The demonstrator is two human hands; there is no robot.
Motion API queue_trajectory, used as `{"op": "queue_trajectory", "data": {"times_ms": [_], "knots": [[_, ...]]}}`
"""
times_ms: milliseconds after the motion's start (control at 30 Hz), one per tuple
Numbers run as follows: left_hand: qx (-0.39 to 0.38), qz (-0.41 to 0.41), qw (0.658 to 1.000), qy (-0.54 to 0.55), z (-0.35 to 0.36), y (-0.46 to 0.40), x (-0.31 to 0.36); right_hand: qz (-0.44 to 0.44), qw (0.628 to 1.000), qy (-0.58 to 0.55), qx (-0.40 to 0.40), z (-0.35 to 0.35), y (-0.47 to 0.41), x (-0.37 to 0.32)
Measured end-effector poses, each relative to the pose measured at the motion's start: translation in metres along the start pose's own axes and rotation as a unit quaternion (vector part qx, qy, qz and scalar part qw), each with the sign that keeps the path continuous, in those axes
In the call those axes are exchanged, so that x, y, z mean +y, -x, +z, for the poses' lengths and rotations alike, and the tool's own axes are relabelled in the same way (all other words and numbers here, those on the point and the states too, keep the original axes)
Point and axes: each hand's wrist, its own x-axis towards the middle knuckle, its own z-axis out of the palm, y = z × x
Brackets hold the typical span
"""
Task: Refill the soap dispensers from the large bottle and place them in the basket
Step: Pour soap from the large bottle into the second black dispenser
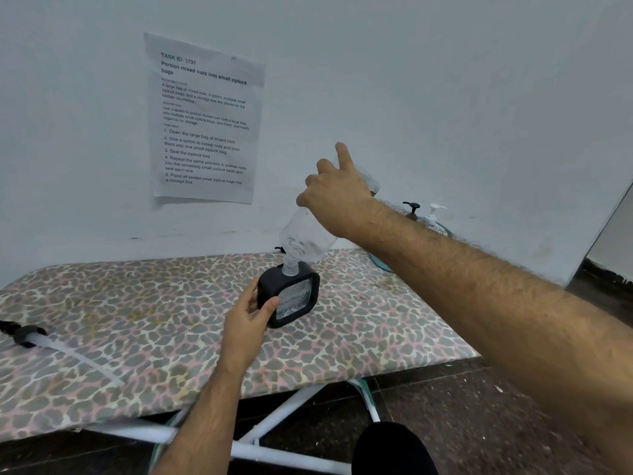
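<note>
Pump head (24,332): black, with a long clear dip tube, lying on the leopard-print board (137,320) at 9 o'clock from the dispenser.
Left hand (248,315): fingers curled round the dispenser's left side, steadying it.
Dispenser (289,296): squat black square frame, clear window, open neck up.
Large bottle (308,236): clear plastic, tipped neck-down, long axis running from 1 o'clock to the neck.
Right hand (337,192): grips the bottle's base, forefinger raised.
Basket (380,264): teal rim at 2 o'clock, two pump dispensers (423,212) by it.

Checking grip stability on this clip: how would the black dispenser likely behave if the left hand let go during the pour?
The black dispenser is squat, so it probably stays upright. The large bottle leans on its neck and could nudge it. Its smooth shell may slide on the cloth.
</note>
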Motion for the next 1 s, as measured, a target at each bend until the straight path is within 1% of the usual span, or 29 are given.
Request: {"op": "queue_trajectory", "data": {"times_ms": [167, 567, 733, 1000], "knots": [[0.003, 0.001, 1.000, -0.001, 0.001, 0.001, 0.002, 0.002, 1.000, 0.011, 0.016, -0.001, 0.001, -0.004], [-0.001, 0.003, 1.000, -0.003, 0.000, 0.000, 0.002, 0.006, 0.999, 0.028, 0.026, -0.009, 0.001, -0.014], [-0.002, 0.001, 1.000, -0.002, -0.001, 0.001, 0.002, -0.013, 0.998, 0.040, 0.044, -0.011, -0.001, -0.016], [-0.005, 0.007, 1.000, 0.002, -0.001, 0.001, 0.002, -0.040, 0.996, 0.060, 0.046, -0.017, -0.002, -0.017]]}}
